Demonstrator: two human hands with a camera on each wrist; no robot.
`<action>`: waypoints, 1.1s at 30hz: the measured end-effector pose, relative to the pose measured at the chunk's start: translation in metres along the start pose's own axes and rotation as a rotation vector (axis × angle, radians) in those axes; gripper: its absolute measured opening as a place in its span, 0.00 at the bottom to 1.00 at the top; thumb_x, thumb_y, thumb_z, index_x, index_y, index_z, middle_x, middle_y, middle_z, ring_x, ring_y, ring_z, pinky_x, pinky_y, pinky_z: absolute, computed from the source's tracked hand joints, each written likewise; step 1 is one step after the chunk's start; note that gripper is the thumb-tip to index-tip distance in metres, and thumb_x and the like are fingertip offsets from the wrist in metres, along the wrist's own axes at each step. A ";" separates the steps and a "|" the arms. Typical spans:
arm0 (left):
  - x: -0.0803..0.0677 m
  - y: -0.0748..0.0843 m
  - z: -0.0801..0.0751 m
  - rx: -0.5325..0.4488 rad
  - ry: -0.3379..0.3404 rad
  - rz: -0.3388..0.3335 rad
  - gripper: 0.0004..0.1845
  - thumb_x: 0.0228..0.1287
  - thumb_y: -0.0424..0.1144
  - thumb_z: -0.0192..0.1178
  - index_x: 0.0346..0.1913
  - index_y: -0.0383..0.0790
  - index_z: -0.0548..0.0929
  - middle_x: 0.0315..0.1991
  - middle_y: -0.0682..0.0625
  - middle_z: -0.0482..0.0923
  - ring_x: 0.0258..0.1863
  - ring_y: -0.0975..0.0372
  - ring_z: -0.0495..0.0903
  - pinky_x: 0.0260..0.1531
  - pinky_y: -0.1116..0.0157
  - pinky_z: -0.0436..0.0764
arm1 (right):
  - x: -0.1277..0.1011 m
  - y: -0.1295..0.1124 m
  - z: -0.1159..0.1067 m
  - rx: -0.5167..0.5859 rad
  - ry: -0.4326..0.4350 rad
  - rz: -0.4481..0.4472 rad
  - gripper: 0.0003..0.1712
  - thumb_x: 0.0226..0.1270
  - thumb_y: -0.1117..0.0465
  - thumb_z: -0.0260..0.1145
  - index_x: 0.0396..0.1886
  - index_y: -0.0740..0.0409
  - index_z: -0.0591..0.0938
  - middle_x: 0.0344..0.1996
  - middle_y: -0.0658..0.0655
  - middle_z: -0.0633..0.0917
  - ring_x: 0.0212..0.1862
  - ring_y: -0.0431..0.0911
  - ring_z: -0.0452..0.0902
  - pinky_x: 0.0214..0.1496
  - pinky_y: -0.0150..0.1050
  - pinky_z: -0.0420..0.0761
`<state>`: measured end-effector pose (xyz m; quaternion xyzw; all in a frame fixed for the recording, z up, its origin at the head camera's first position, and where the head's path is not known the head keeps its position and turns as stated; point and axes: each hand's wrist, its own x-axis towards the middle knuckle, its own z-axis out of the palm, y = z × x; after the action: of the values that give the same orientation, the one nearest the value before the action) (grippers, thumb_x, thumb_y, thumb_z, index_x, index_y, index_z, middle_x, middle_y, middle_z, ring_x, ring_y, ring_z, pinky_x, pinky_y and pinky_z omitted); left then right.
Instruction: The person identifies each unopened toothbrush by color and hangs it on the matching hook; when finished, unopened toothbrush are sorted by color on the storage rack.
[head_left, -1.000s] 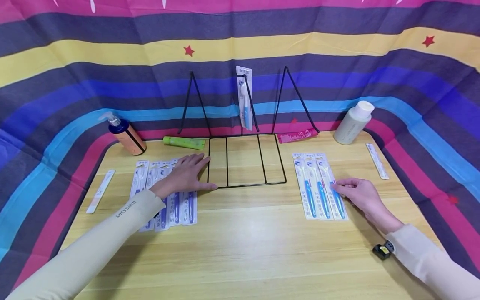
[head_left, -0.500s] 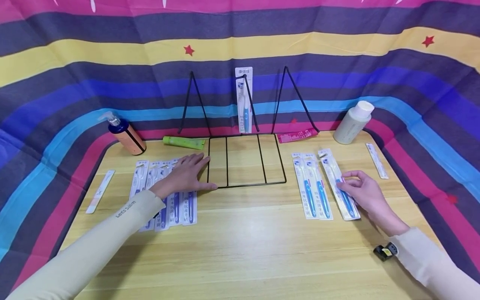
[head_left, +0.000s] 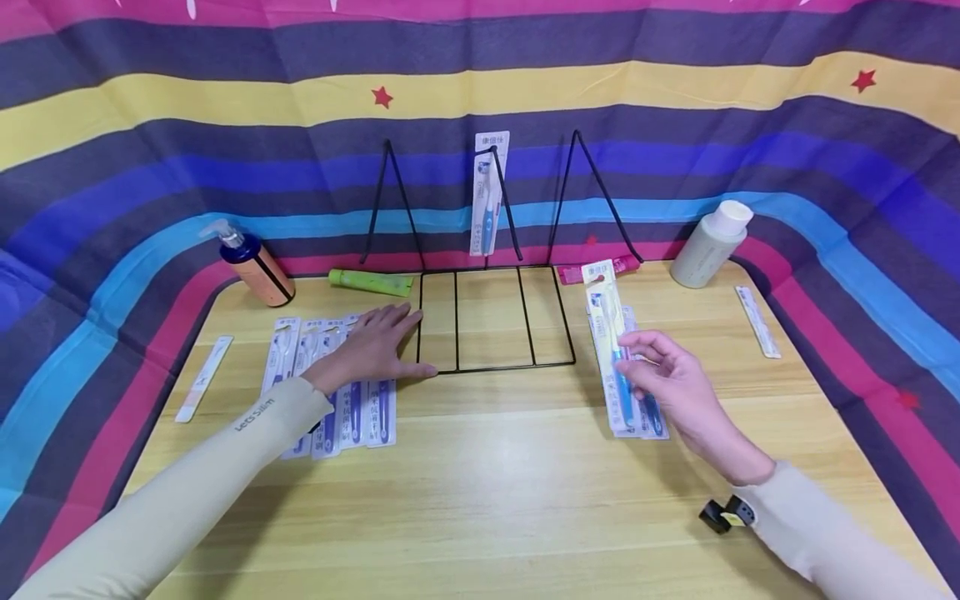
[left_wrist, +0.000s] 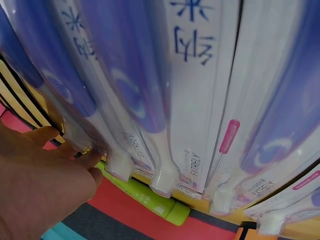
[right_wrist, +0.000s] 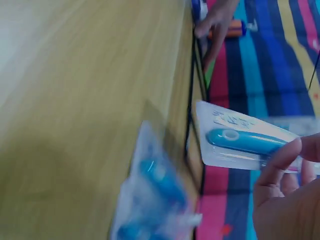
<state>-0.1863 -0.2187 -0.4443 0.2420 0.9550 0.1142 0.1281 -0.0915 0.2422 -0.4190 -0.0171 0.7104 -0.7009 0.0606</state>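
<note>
Two bare hands, left hand (head_left: 371, 348) and right hand (head_left: 675, 387). Long, snug sleeves in a pale cream colour on both arms. Small dark letters on the left sleeve (head_left: 187, 500) near the wrist. A little black and yellow clip by the right sleeve (head_left: 825, 542).

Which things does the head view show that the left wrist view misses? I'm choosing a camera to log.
Head only: the right hand pinching a blue packaged toothbrush, the black wire rack, the white bottle. Left wrist only: close-up print on the purple packaged toothbrushes. Both: the left hand resting on those packs, and the green tube.
</note>
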 end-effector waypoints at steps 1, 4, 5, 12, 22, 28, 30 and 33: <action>0.000 0.000 0.000 -0.001 0.000 0.000 0.62 0.65 0.76 0.66 0.88 0.38 0.58 0.87 0.33 0.49 0.85 0.35 0.47 0.81 0.35 0.43 | 0.000 -0.002 0.006 0.002 -0.007 -0.038 0.13 0.78 0.69 0.72 0.58 0.57 0.84 0.44 0.51 0.89 0.35 0.39 0.81 0.33 0.31 0.82; 0.001 0.000 0.000 -0.004 -0.002 0.000 0.62 0.65 0.76 0.66 0.88 0.37 0.58 0.87 0.33 0.49 0.85 0.35 0.47 0.81 0.35 0.43 | 0.001 -0.007 0.024 -0.001 -0.021 -0.147 0.13 0.78 0.70 0.71 0.58 0.61 0.83 0.44 0.54 0.89 0.39 0.43 0.83 0.35 0.33 0.83; 0.001 0.000 0.000 -0.006 -0.001 0.001 0.62 0.65 0.76 0.66 0.88 0.37 0.58 0.87 0.33 0.49 0.85 0.35 0.47 0.81 0.35 0.43 | 0.002 -0.010 0.030 0.002 -0.022 -0.177 0.13 0.78 0.70 0.71 0.58 0.62 0.83 0.44 0.55 0.89 0.40 0.44 0.83 0.36 0.34 0.84; 0.001 0.000 0.000 -0.006 0.008 0.007 0.61 0.66 0.73 0.68 0.88 0.37 0.57 0.87 0.33 0.49 0.85 0.36 0.47 0.81 0.36 0.43 | 0.011 -0.025 0.061 0.000 -0.004 -0.341 0.13 0.77 0.73 0.69 0.57 0.66 0.82 0.44 0.61 0.88 0.45 0.48 0.83 0.39 0.35 0.85; 0.001 0.000 0.000 -0.010 0.014 0.015 0.60 0.67 0.71 0.68 0.88 0.36 0.57 0.87 0.32 0.50 0.85 0.35 0.48 0.81 0.35 0.44 | 0.021 -0.035 0.089 -0.008 -0.065 -0.437 0.14 0.76 0.74 0.69 0.58 0.68 0.81 0.47 0.62 0.89 0.48 0.51 0.84 0.42 0.35 0.84; 0.001 0.000 0.000 -0.012 0.012 0.012 0.60 0.67 0.72 0.68 0.88 0.37 0.57 0.87 0.32 0.49 0.85 0.35 0.47 0.80 0.35 0.44 | 0.026 -0.035 0.098 -0.031 -0.106 -0.411 0.14 0.76 0.73 0.69 0.58 0.67 0.82 0.49 0.61 0.88 0.51 0.53 0.84 0.48 0.37 0.85; 0.001 0.000 0.000 -0.014 0.012 0.010 0.60 0.67 0.72 0.68 0.88 0.37 0.57 0.87 0.32 0.49 0.85 0.35 0.47 0.80 0.35 0.44 | 0.029 -0.034 0.100 -0.022 -0.128 -0.391 0.14 0.78 0.70 0.68 0.60 0.67 0.82 0.52 0.60 0.87 0.55 0.53 0.83 0.54 0.40 0.85; -0.001 0.000 0.000 -0.012 0.011 0.007 0.61 0.67 0.72 0.68 0.88 0.37 0.57 0.87 0.32 0.49 0.85 0.35 0.47 0.81 0.35 0.43 | 0.038 -0.032 0.101 0.038 -0.186 -0.361 0.18 0.83 0.64 0.60 0.65 0.68 0.82 0.60 0.58 0.85 0.66 0.53 0.77 0.71 0.45 0.75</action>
<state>-0.1857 -0.2186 -0.4437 0.2440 0.9541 0.1215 0.1240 -0.1204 0.1369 -0.3907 -0.2080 0.6738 -0.7091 -0.0004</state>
